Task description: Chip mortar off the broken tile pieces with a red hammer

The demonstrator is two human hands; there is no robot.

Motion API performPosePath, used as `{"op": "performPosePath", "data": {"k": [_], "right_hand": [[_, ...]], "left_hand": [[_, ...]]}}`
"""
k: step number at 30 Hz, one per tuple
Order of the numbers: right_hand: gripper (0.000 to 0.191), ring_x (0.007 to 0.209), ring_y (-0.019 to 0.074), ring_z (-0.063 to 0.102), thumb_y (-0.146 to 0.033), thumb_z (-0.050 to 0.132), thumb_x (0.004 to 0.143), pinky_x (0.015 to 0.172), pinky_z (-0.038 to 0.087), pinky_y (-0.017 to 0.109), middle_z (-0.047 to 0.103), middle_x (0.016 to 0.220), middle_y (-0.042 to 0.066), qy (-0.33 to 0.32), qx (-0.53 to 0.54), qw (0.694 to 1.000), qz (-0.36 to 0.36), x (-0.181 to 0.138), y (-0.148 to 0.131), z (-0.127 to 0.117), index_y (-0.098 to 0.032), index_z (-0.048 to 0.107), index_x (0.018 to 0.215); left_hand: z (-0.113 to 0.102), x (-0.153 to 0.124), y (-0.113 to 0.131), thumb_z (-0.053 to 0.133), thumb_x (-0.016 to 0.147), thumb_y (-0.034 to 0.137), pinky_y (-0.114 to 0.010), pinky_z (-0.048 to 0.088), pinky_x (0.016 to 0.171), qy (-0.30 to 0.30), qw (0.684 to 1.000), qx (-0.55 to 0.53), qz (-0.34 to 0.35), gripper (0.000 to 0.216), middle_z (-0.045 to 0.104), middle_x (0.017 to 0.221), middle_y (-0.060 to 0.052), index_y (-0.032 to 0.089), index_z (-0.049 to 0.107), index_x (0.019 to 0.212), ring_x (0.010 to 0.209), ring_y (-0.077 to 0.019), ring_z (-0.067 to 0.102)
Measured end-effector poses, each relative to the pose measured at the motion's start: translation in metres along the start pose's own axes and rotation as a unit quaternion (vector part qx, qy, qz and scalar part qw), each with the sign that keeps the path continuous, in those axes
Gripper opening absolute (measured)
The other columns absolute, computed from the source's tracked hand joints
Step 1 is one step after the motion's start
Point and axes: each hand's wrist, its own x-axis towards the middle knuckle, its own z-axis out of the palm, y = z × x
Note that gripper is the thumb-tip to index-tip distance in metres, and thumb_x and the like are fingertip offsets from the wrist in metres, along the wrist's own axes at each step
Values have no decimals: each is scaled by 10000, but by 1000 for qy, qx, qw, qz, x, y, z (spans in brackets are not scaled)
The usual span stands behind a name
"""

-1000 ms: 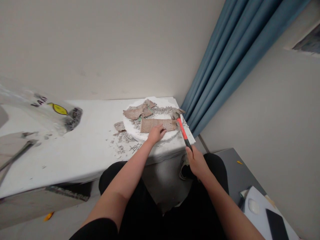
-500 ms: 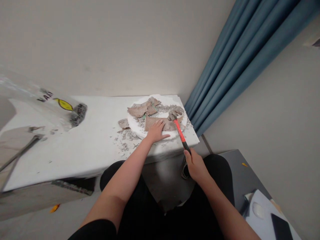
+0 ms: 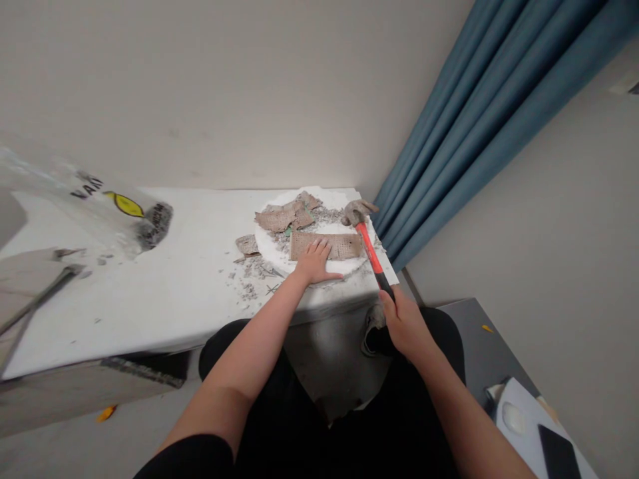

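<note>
My left hand (image 3: 314,262) lies with fingers spread on a flat, brown, woven-textured piece (image 3: 345,246), across its left part. Beneath that piece is a round white slab (image 3: 272,250) strewn with grey crumbs. Broken brown pieces (image 3: 277,218) with some green showing are heaped toward its back left. My right hand (image 3: 405,319) grips the black handle end of a claw hammer (image 3: 369,247) with a red shaft. The hammer's head is raised near the right end of the woven piece, apart from it.
A white-covered table (image 3: 200,279) stands against the wall. On its left are a clear plastic bag (image 3: 124,206) holding grey material and a dark long-handled tool (image 3: 42,299). A loose fragment (image 3: 246,245) lies beside the slab. A blue curtain (image 3: 449,113) hangs at the right.
The hammer and my right hand have moved to the right, and the head has lifted off the right end of the woven piece. My left hand stays in place.
</note>
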Motion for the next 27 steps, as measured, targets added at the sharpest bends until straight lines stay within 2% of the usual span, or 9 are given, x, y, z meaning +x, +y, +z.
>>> {"op": "performPosePath", "data": {"k": [2, 6, 11, 13, 16, 22, 27], "right_hand": [[307, 684, 225, 577, -455, 336, 1020, 638, 336, 303, 600, 725, 38, -21, -1, 1000, 6, -3, 2, 6, -226, 521, 931], [313, 708, 229, 588, -436, 340, 1025, 639, 334, 301, 630, 756, 61, -37, -8, 999, 14, -2, 14, 21, -219, 541, 924], [314, 697, 225, 593, -431, 350, 1036, 622, 336, 292, 626, 730, 52, -26, -17, 999, 28, 5, 24, 22, -220, 544, 907], [318, 674, 221, 587, -432, 344, 1043, 615, 333, 292, 623, 719, 46, -24, -21, 999, 28, 8, 26, 21, -221, 538, 906], [302, 729, 235, 616, -400, 344, 1051, 636, 354, 296, 657, 779, 74, -22, -28, 999, 26, 12, 30, 23, -216, 543, 919], [295, 858, 286, 660, -363, 363, 1055, 695, 407, 321, 709, 891, 136, -64, -38, 997, 30, 11, 37, 28, -194, 588, 966], [269, 903, 284, 664, -333, 386, 1051, 735, 428, 326, 715, 933, 141, -56, -17, 998, 36, 5, 34, 27, -180, 603, 1006]], "left_hand": [[0, 2, 5, 547, 860, 721, -528, 234, 1242, 31, 999, -5, -7, 875, 437, 1570, -177, 118, 477, 1491, 1496, -362, 318], [6, 9, 18, 431, 1009, 450, -501, 289, 1224, 73, 997, -35, 0, 481, 611, 1422, -121, 167, 616, 1350, 1438, -301, 428], [17, 13, 25, 433, 998, 249, -480, 340, 1197, 78, 995, -54, -5, 330, 678, 1324, -103, 179, 690, 1192, 1411, -273, 478], [18, 13, 25, 436, 1001, 256, -489, 332, 1199, 81, 995, -57, -6, 314, 686, 1311, -99, 184, 700, 1154, 1413, -275, 478], [18, 11, 26, 487, 997, 344, -504, 318, 1204, 82, 995, -58, -2, 332, 667, 1342, -111, 183, 679, 1214, 1422, -289, 466], [16, 8, 28, 546, 937, 576, -509, 273, 1226, 70, 997, -35, 12, 585, 616, 1408, -145, 158, 617, 1340, 1455, -328, 414], [15, 6, 29, 547, 931, 589, -507, 267, 1231, 61, 998, -22, 15, 628, 598, 1427, -151, 156, 586, 1384, 1471, -326, 390]]}}
